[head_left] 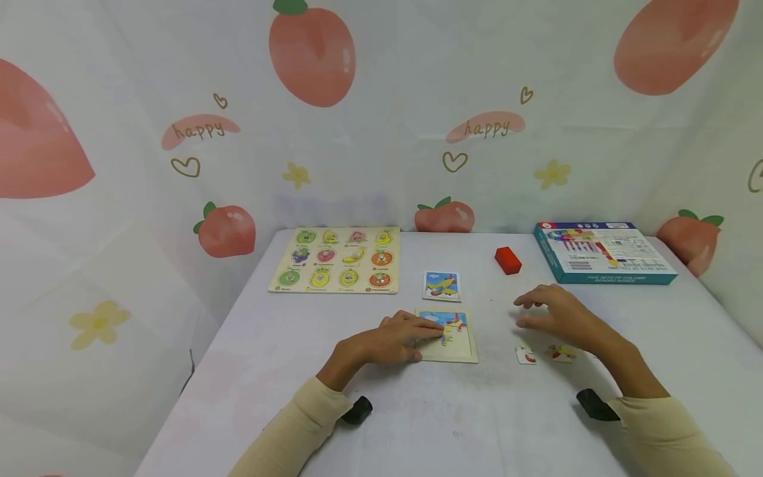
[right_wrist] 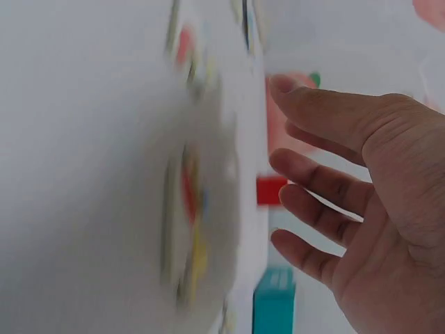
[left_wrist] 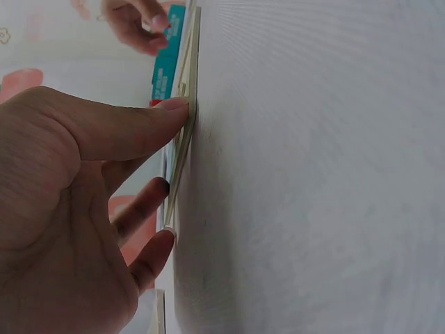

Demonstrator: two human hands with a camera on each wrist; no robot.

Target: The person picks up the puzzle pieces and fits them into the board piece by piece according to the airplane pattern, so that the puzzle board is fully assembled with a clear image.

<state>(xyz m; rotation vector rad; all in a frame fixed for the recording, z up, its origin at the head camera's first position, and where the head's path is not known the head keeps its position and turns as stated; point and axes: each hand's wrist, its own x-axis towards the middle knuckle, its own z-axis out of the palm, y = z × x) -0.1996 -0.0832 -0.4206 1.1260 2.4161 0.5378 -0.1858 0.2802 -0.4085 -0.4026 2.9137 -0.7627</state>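
Observation:
In the head view my left hand rests across the left side of a small wooden puzzle board, its fingers stretched over the picture and its thumb at the near-left corner. The board is partly filled with sky-blue and red-yellow picture pieces; its left part is hidden under the hand. The left wrist view shows the thumb touching the board's edge. My right hand hovers with nothing in it, fingers apart and slightly bent. Below it on the table lie two loose puzzle pieces, blurred in the right wrist view.
Beyond the board lies a small airplane picture card. A wooden fruit board is at the back left. A red block and a flat teal-edged box sit at the back right. A printed cloth wall stands behind the table.

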